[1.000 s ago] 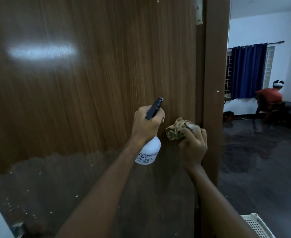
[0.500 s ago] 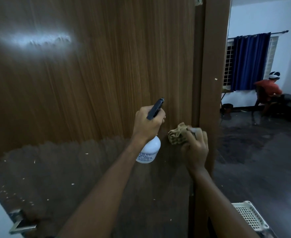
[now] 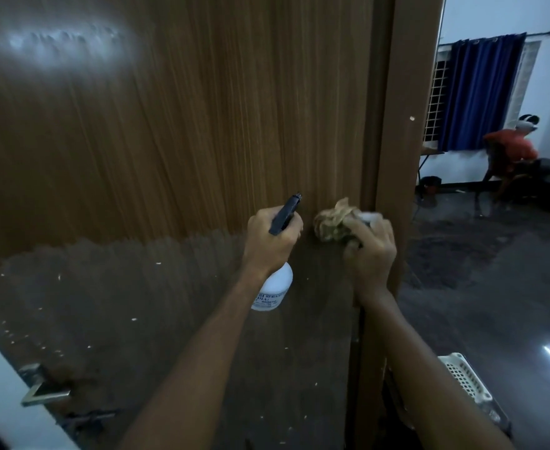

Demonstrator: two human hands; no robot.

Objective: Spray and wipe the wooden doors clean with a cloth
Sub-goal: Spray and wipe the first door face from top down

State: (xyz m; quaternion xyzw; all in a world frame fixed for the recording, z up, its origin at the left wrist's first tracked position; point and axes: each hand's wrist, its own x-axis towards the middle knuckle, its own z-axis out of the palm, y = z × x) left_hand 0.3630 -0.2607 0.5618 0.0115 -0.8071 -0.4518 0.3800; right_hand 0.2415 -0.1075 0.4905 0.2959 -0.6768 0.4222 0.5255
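One door (image 3: 169,141), one cloth (image 3: 332,224), one bottle (image 3: 275,290)

— How is the scene laid out?
— The wooden door (image 3: 169,157) is set across the left and middle, with the door frame (image 3: 400,141) along its right edge. A handle (image 3: 44,393) is fixed at the door's lower left.
— And the hands?
— The left hand (image 3: 272,237) is held before the door, a spray bottle (image 3: 275,289) hanging below it. Just to its right, a cloth (image 3: 332,222) is pressed by the right hand (image 3: 369,251) against the door beside the frame.
— Beyond the frame?
— A room is seen on the right: a basket (image 3: 465,376) low and near, a curtain (image 3: 481,92) and a seated person (image 3: 510,147) far behind.
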